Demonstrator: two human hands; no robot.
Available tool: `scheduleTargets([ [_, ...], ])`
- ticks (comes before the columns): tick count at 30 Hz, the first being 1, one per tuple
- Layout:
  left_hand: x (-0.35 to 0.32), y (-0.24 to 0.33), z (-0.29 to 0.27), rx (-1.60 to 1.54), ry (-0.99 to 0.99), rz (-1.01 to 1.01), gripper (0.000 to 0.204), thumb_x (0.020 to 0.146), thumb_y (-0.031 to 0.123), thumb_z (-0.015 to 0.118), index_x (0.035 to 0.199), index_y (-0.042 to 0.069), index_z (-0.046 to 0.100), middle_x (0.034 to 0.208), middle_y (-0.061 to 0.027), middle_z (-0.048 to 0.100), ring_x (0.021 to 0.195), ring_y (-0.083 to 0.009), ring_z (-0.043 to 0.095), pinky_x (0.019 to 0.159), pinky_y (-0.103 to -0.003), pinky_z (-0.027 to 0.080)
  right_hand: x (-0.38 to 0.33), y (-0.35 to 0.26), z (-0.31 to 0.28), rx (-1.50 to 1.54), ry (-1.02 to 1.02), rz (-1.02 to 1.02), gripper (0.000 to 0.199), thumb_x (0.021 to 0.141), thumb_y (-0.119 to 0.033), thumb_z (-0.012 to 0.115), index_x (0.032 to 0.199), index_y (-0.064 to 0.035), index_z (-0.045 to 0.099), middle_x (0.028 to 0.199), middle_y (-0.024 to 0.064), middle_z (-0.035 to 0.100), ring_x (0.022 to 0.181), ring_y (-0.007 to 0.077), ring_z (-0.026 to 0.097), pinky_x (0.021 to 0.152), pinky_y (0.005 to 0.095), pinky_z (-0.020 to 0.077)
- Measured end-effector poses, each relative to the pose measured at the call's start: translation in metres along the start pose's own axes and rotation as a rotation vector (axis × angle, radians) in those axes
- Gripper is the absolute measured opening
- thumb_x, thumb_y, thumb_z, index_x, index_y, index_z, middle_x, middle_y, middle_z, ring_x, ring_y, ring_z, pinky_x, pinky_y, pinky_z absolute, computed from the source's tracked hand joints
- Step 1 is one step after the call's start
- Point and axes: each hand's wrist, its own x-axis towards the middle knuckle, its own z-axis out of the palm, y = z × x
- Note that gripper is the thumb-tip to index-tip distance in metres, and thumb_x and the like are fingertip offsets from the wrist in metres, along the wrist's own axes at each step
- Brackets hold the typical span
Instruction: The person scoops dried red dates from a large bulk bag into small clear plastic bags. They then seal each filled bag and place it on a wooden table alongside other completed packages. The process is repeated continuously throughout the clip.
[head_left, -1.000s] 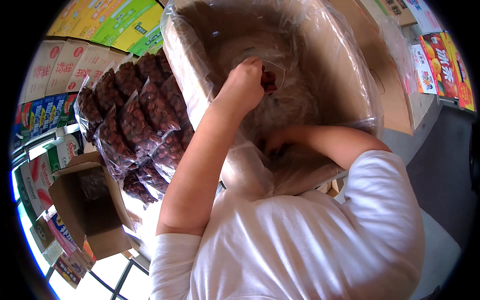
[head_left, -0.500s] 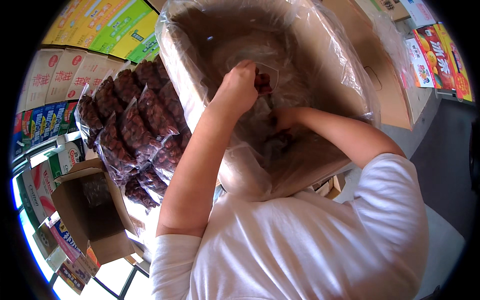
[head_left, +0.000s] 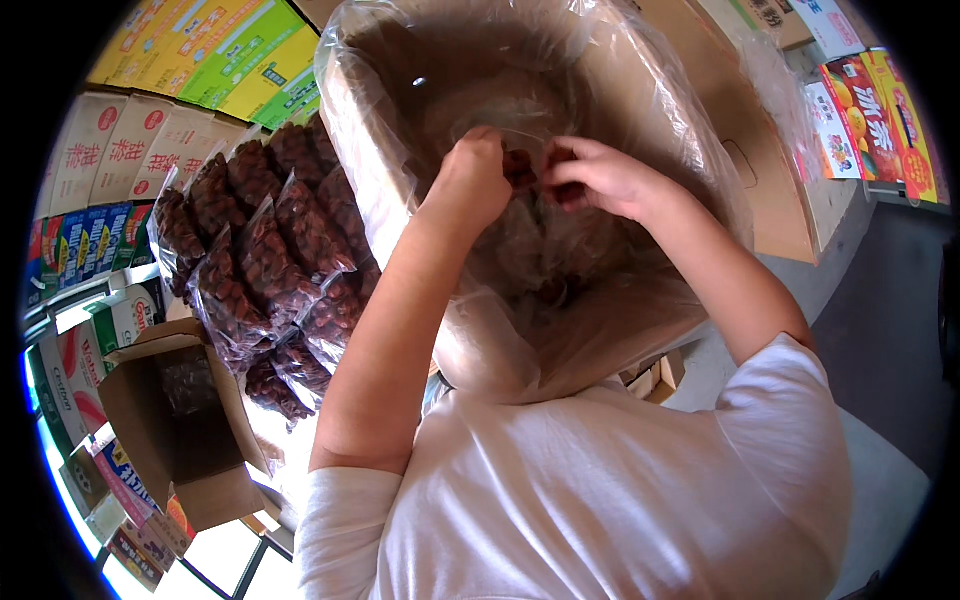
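Note:
Over the deep cardboard box with a clear plastic liner, my left hand grips the edge of a small clear plastic bag. Dark red dried dates show in this bag, right beside my fingers. My right hand is close to the bag's right side, its fingers curled round a few dark red dates. Lower in the box, the folded liner and shadow hide most of what lies at the bottom.
Several filled clear bags of dates are piled to the left of the box. An opened small carton stands below them. Stacked cartons line the far left, and colourful boxes sit at the right.
My right hand has risen from the bottom of the box to beside the bag, bringing a few dates. My left hand keeps hold of the bag at nearly the same place.

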Motion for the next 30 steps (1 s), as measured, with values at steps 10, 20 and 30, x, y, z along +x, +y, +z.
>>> scheduleTargets([
  [10,0.002,-0.002,-0.001,0.027,0.128,0.029,0.037,0.067,0.001,0.063,0.103,-0.006,0.060,0.105,-0.0250,0.062,0.101,-0.0409,0.059,0.088,-0.043,0.049,0.030,-0.008,0.037,0.020,0.062,-0.425,0.029,0.100,-0.032,0.046,0.109,-0.0085,0.060,0.107,0.0030,0.062,0.101,0.0126,0.057,0.088,0.0318,0.0462],
  [20,0.013,-0.020,0.005,-0.004,0.358,0.069,0.039,0.066,0.004,0.065,0.105,0.000,0.064,0.097,-0.0206,0.066,0.093,-0.0357,0.064,0.082,-0.040,0.051,0.013,-0.021,0.044,-0.360,-0.012,-0.710,0.048,0.104,-0.040,0.034,0.111,0.0018,0.057,0.107,0.0065,0.061,0.101,0.0164,0.054,0.094,0.0310,0.0391],
  [30,0.010,-0.013,0.001,-0.032,0.434,0.106,0.039,0.065,0.001,0.060,0.104,-0.004,0.063,0.097,-0.0207,0.066,0.091,-0.0347,0.064,0.082,-0.038,0.052,0.015,-0.043,0.017,-0.533,0.260,-0.807,0.026,0.096,-0.027,0.057,0.089,-0.0023,0.059,0.085,0.0067,0.063,0.075,0.0159,0.059,0.073,0.0312,0.0477],
])
